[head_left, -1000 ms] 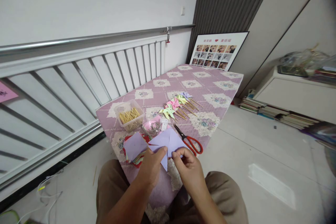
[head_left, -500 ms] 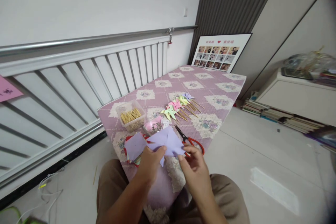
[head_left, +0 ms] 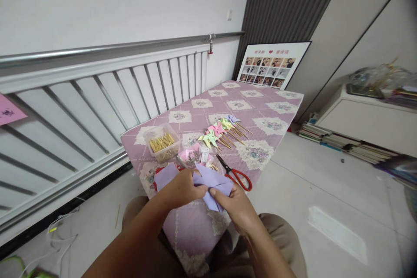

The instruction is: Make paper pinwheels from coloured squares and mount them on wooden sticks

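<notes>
Both of my hands pinch a lilac paper piece (head_left: 213, 180) with folded flaps, held just above the near end of the quilted table (head_left: 260, 117). My left hand (head_left: 180, 189) grips its left side, thumb and fingers closed on the centre. My right hand (head_left: 234, 206) holds its right lower edge, fingers closed. Under the left hand lies another lilac sheet (head_left: 164, 176) on a stack of coloured papers. Red-handled scissors (head_left: 236, 173) lie just right of the paper.
A clear box of wooden sticks (head_left: 162, 144), a small pink dish of pins (head_left: 190, 157) and several finished paper pinwheels (head_left: 218, 132) lie further up the table. A white radiator (head_left: 97, 95) runs along the left. A photo board (head_left: 270, 66), stacked books (head_left: 345, 144) and a white cabinet (head_left: 368, 117) stand beyond.
The lilac paper has been folded in tighter and lowered slightly. My left forearm has swung forward and my hands have drawn closer together at its centre.
</notes>
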A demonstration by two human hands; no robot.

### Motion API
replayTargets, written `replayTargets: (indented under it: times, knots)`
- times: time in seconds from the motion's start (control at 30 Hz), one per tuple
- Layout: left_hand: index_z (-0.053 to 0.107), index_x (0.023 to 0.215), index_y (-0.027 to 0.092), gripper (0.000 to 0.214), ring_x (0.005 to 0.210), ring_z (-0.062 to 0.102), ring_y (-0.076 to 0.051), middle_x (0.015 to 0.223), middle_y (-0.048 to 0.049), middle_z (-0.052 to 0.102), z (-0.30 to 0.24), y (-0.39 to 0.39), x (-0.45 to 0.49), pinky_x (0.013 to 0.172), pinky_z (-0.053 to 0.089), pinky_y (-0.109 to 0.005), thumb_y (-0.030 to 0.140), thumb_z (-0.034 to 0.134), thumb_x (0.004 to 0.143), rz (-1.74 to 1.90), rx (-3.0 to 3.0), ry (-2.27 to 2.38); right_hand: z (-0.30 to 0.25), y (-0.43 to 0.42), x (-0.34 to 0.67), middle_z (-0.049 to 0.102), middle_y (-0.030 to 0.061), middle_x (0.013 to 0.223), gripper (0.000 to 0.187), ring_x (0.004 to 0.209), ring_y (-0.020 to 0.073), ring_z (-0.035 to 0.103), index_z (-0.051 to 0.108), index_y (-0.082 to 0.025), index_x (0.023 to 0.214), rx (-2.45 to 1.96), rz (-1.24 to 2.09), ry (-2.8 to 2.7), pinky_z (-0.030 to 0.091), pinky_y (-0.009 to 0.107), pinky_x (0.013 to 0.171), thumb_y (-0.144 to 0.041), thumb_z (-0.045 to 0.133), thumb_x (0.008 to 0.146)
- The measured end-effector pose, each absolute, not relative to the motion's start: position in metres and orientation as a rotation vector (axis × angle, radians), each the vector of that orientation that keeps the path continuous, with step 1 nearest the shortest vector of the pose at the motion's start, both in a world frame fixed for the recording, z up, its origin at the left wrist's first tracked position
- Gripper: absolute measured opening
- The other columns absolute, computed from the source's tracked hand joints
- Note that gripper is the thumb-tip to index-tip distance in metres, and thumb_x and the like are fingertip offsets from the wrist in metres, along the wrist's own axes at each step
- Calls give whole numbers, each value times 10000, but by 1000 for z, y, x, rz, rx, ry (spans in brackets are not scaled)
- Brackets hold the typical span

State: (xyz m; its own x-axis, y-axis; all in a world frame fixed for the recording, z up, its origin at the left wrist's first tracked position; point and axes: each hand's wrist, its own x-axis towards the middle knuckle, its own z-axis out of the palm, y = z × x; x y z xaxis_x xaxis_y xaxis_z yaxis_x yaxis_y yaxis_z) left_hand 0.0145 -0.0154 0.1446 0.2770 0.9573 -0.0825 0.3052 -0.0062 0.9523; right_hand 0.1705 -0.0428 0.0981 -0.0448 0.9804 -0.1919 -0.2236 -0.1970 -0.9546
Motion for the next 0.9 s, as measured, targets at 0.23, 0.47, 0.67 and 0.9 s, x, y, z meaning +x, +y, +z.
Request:
replayTargets:
  times: [0.23,0.47,0.67,0.9]
  knots:
    - [616,584,168,42,512,421,-112,509,31,513,145,-12,14,480,291,-234,164,589,616,675,1717,1201,88,-41,168,734,35,702,318,575,193,632,739,-160,846,-1247,1306,-1001,491,279,531,-378,753,614]
    - [626,873,176,250,701,559,-154,773,-13,655,132,-13,19,638,403,-243,228,663,631,998,1295,1147,79,-37,167,748,52,790,322,679,225,673,717,-159,887,-1266,1258,-806,531,308,611,-349,746,629]
    - [592,989,172,358,771,577,-152,891,-43,651,88,-41,36,655,416,-243,372,656,700,1153,878,1130,75,-33,161,750,73,880,344,746,223,686,691,-146,931,-1139,1320,-632,540,310,662,-353,747,662]
    - [661,857,121,303,661,564,-147,730,-45,649,79,-38,51,632,419,-251,369,686,684,1163,759,1020,79,-35,149,745,40,807,326,657,195,670,670,-152,924,-1066,1406,-568,529,298,631,-322,758,660]
